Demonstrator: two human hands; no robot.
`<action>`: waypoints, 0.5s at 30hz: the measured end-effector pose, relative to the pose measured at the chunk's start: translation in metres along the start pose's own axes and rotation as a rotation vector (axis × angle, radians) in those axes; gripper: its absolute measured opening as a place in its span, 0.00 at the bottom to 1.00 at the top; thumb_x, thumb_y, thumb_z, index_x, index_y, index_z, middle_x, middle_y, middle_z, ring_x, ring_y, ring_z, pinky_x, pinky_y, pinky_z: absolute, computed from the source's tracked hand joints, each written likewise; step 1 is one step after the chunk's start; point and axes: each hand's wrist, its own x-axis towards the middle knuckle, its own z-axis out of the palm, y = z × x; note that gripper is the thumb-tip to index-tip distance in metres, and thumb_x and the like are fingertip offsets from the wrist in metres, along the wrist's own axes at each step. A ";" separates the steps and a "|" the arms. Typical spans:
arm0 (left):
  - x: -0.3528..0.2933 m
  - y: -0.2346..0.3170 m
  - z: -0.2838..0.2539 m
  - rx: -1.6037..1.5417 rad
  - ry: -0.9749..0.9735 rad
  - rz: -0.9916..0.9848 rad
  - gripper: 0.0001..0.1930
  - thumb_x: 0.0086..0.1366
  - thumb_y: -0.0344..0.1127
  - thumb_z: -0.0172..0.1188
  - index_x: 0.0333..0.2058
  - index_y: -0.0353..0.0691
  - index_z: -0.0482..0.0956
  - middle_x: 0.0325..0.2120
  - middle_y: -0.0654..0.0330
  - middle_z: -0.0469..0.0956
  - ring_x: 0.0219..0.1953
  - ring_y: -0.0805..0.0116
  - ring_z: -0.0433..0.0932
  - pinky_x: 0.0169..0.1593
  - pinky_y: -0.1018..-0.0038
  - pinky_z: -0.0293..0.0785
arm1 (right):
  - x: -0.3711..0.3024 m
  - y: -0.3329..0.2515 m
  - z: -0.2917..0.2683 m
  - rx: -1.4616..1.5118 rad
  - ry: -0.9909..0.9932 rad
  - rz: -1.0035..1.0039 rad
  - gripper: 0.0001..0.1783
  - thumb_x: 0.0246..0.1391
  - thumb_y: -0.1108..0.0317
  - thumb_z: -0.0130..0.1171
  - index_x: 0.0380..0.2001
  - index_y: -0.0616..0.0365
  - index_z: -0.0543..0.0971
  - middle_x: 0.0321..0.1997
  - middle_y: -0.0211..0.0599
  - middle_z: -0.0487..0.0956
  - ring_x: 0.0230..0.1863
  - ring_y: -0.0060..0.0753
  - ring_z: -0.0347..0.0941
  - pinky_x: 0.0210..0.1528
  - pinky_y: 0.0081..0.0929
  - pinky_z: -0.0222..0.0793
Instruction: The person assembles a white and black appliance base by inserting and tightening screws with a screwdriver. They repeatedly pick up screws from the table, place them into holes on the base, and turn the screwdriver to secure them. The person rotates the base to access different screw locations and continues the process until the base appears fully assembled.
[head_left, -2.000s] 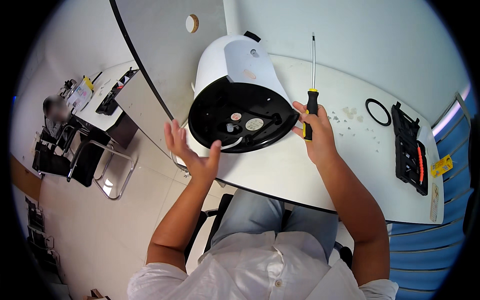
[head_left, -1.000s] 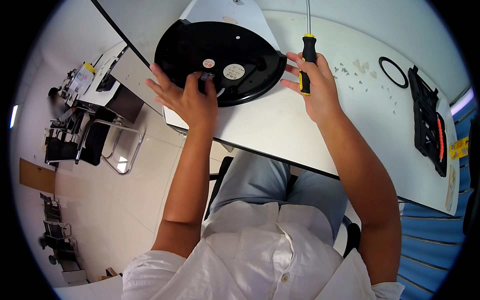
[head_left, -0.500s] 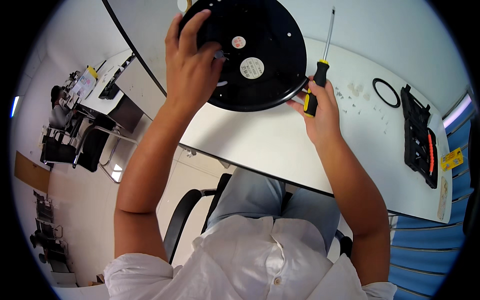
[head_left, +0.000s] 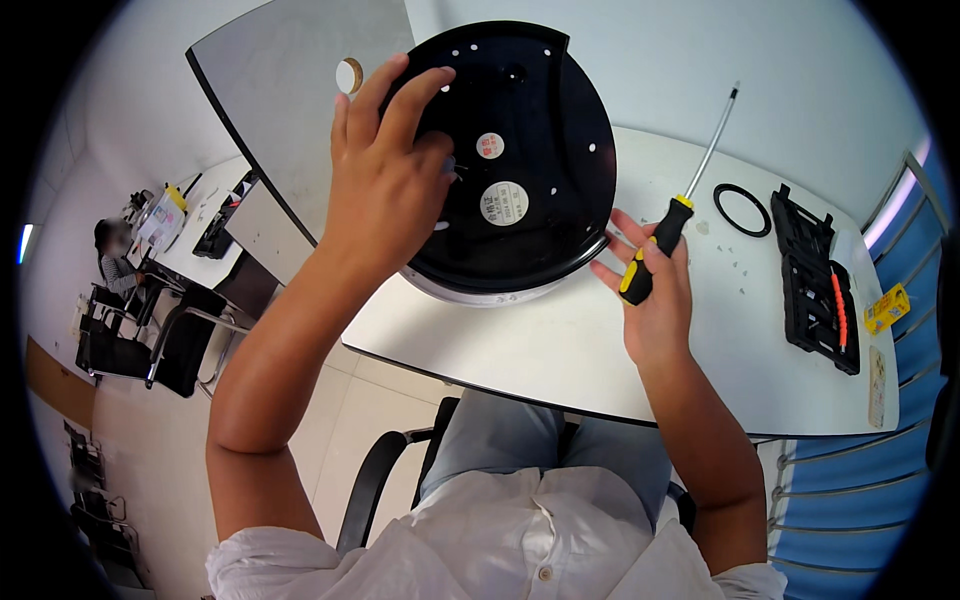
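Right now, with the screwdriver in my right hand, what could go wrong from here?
The right hand holds the screwdriver with some fingers spread, so it might slip and knock the black base close by. Small pieces lie loose on the table near that hand; a careless sweep could scatter them.

A person wears a white button-front shirt (head_left: 490, 540), loose and creased — one small round button (head_left: 545, 574) shows on its front. The wrinkled white sleeves (head_left: 265, 560) end above the elbows (head_left: 252, 440). Pale blue-grey trousers (head_left: 495, 430) — the left hand (head_left: 385, 190) and right hand (head_left: 657, 285) are bare.
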 end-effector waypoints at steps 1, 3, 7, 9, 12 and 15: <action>0.000 0.000 0.001 -0.003 -0.004 0.004 0.06 0.43 0.28 0.67 0.20 0.41 0.78 0.59 0.64 0.60 0.66 0.54 0.50 0.59 0.38 0.55 | -0.002 0.002 0.003 0.016 -0.001 0.026 0.12 0.60 0.64 0.47 0.46 0.50 0.64 0.60 0.47 0.66 0.58 0.45 0.65 0.56 0.49 0.64; -0.003 0.002 0.004 -0.009 -0.007 0.029 0.06 0.44 0.28 0.67 0.20 0.41 0.77 0.59 0.64 0.60 0.66 0.55 0.50 0.60 0.39 0.54 | -0.006 0.012 0.005 0.052 -0.006 0.080 0.12 0.60 0.63 0.47 0.46 0.48 0.63 0.59 0.45 0.67 0.58 0.41 0.64 0.55 0.48 0.66; -0.009 0.007 -0.002 0.040 -0.035 0.045 0.07 0.44 0.28 0.67 0.20 0.41 0.76 0.59 0.65 0.61 0.66 0.56 0.51 0.61 0.40 0.53 | -0.011 0.022 0.008 0.104 0.015 0.151 0.12 0.61 0.62 0.48 0.46 0.50 0.63 0.55 0.40 0.68 0.58 0.37 0.63 0.53 0.48 0.66; -0.015 0.009 -0.005 0.056 -0.042 0.059 0.06 0.45 0.29 0.66 0.20 0.41 0.76 0.58 0.65 0.62 0.65 0.56 0.52 0.61 0.41 0.52 | -0.014 0.021 0.011 0.101 0.037 0.185 0.13 0.61 0.62 0.48 0.46 0.50 0.63 0.55 0.39 0.68 0.56 0.36 0.64 0.52 0.45 0.66; -0.024 0.011 -0.008 0.067 -0.035 0.104 0.05 0.46 0.29 0.63 0.20 0.41 0.75 0.58 0.66 0.64 0.65 0.57 0.54 0.62 0.43 0.52 | -0.014 0.025 0.006 0.018 0.073 0.235 0.14 0.60 0.61 0.48 0.47 0.51 0.63 0.53 0.37 0.69 0.52 0.34 0.66 0.48 0.37 0.65; -0.039 0.014 -0.008 0.077 -0.013 0.125 0.04 0.48 0.30 0.61 0.20 0.41 0.75 0.57 0.67 0.65 0.64 0.59 0.55 0.62 0.45 0.51 | -0.014 0.026 0.005 0.037 0.073 0.220 0.14 0.60 0.60 0.49 0.46 0.51 0.65 0.52 0.34 0.70 0.48 0.30 0.67 0.44 0.31 0.63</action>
